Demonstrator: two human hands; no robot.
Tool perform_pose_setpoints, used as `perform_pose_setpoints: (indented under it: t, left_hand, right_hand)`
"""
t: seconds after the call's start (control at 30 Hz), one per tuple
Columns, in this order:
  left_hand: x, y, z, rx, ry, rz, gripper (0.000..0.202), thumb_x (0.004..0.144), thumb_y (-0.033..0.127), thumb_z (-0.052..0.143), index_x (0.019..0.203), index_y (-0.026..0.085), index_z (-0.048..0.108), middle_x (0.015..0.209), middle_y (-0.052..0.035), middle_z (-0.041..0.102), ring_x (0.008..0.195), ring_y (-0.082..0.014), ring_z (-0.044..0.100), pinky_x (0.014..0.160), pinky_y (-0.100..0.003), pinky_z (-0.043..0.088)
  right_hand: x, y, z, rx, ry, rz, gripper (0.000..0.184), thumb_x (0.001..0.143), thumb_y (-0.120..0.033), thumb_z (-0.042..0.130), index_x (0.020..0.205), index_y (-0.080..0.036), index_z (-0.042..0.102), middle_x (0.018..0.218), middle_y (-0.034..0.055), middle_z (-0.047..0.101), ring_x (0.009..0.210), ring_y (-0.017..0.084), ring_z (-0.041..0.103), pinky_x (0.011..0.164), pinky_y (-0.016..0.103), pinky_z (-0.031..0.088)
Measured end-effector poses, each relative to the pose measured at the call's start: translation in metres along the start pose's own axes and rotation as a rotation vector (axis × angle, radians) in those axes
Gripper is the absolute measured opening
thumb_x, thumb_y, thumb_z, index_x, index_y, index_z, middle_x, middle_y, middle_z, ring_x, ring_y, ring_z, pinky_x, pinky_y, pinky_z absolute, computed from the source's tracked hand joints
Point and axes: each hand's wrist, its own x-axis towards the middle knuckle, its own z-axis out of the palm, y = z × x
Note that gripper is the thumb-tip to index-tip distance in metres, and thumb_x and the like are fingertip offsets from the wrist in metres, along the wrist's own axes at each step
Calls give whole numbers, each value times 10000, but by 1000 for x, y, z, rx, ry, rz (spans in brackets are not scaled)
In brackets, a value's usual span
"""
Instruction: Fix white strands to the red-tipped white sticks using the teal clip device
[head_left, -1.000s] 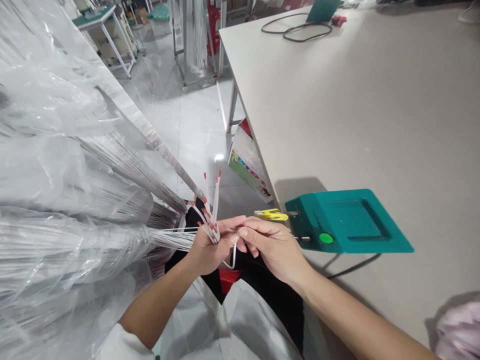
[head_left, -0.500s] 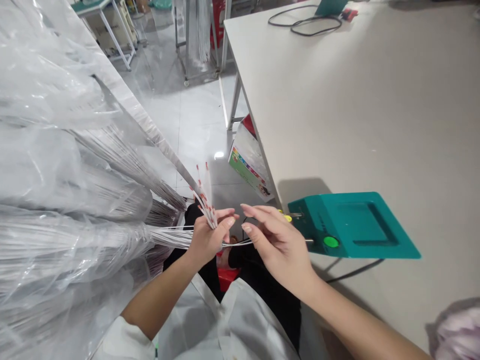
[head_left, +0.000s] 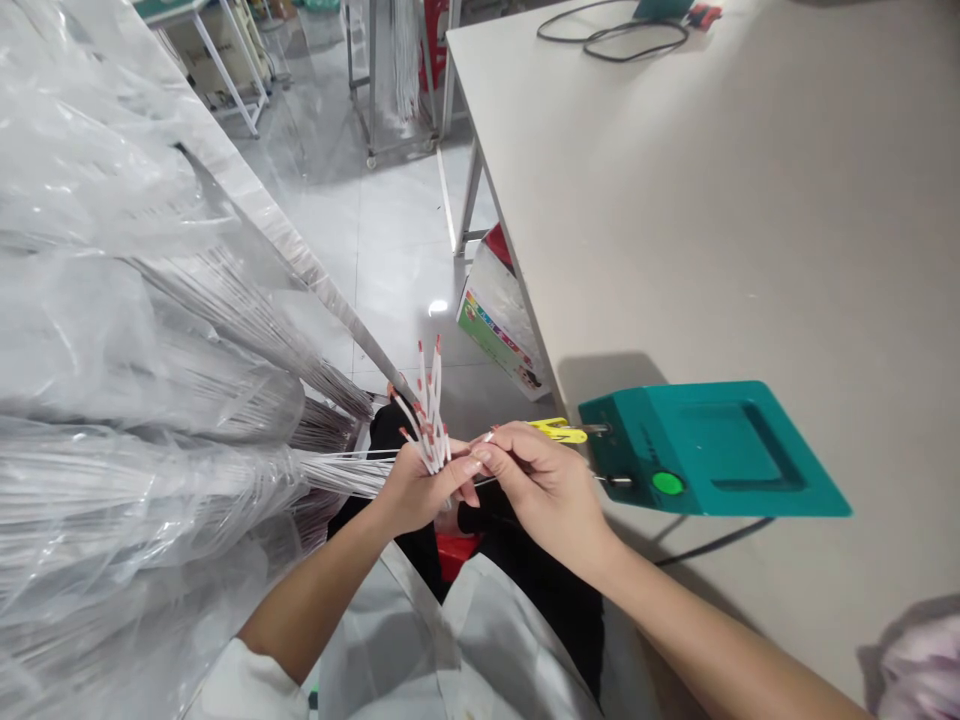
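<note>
My left hand [head_left: 420, 488] is closed around a bunch of thin white wires [head_left: 431, 415], whose red-tipped ends fan upward above the thumb. From the same hand the wires run left toward a thick bundle in clear plastic. My right hand [head_left: 544, 485] meets it, thumb and forefinger pinched on a white wire end [head_left: 488, 437]. Just past the right hand, a yellow clip [head_left: 559, 430] sticks out from a teal device [head_left: 720, 450] with a round green button [head_left: 667, 483]. A metal pin [head_left: 616, 481] also projects from that device's near side.
Plastic-wrapped wire bundles [head_left: 135, 490] hang close along my left. The white table [head_left: 712, 220] carries a looped black cable [head_left: 611, 38]. Below its edge stands a printed box [head_left: 501, 325]. A wheeled rack [head_left: 397, 150] stands on the floor beyond.
My right hand has closed from open fingers into a pinch and moved slightly left, meeting my left hand. The red-tipped wire ends have shifted right and stand more upright.
</note>
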Motion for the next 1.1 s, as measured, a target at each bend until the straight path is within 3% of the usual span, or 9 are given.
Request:
perform_pose_setpoints:
  t: [0.07,0.17,0.27,0.37,0.5,0.6,0.8,0.93,1.1]
  left_hand:
    - [0,-4,0,-121,77,-40,373,790,447,555,871,104,679,601,-60,662,558,-148,618,569,-259,483]
    - [1,-9,1,-303,364,-79,387,761,445,602,922,98,666,764,-107,709,653,-174,659,619,-282,509]
    - [0,-8,3,-309,558,-29,340,785,421,584,944,131,664,837,-93,708,530,-98,591,527,-231,468]
    - [-3,-1,8,-181,515,69,254,777,367,600,889,161,695,815,-58,682,525,-75,537,531,-224,453]
    - [-5,6,16,-19,426,166,139,739,271,628,768,172,722,852,-56,632,848,-170,596,751,-278,490]
    - [-4,3,19,26,416,166,161,766,267,592,806,175,718,943,-74,626,959,-210,583,746,-289,504]
    - [-4,-1,21,53,484,73,215,820,305,529,861,168,690,728,-31,671,633,-135,597,594,-245,472]
    - [-7,0,24,122,446,129,186,815,255,533,845,172,697,732,-21,672,755,-157,610,705,-253,469]
    - [-8,0,24,229,438,108,166,791,259,558,785,164,694,765,-41,665,750,-167,602,730,-270,454]
  right_hand:
    - [-1,1,0,6,4,-5,249,864,-267,497,638,-193,571,639,17,577,611,135,535,598,268,445]
    - [-4,3,1,-8,2,2,269,875,-266,476,621,-193,530,648,18,558,615,134,526,593,266,439]
    - [-7,5,4,-12,-30,21,222,871,-259,481,671,-191,550,701,32,578,654,141,546,613,272,451]
    - [-8,7,8,39,-75,42,146,859,-246,499,767,-189,597,740,39,595,665,141,561,627,275,472]
    - [-9,8,11,117,-74,71,150,850,-240,508,757,-193,617,722,28,596,658,136,571,625,269,491]
    - [-9,9,10,93,-51,45,157,851,-224,500,778,-199,637,744,30,616,679,140,587,639,275,501]
    - [-6,7,4,-59,81,-30,153,826,-192,532,888,-214,671,832,47,647,723,149,613,662,285,509]
    - [-4,5,2,24,121,-4,108,805,-198,567,851,-197,664,784,40,644,659,138,607,571,259,501]
    - [-4,6,-1,-127,110,-113,92,806,-165,555,783,-198,638,737,32,633,654,138,589,606,270,485]
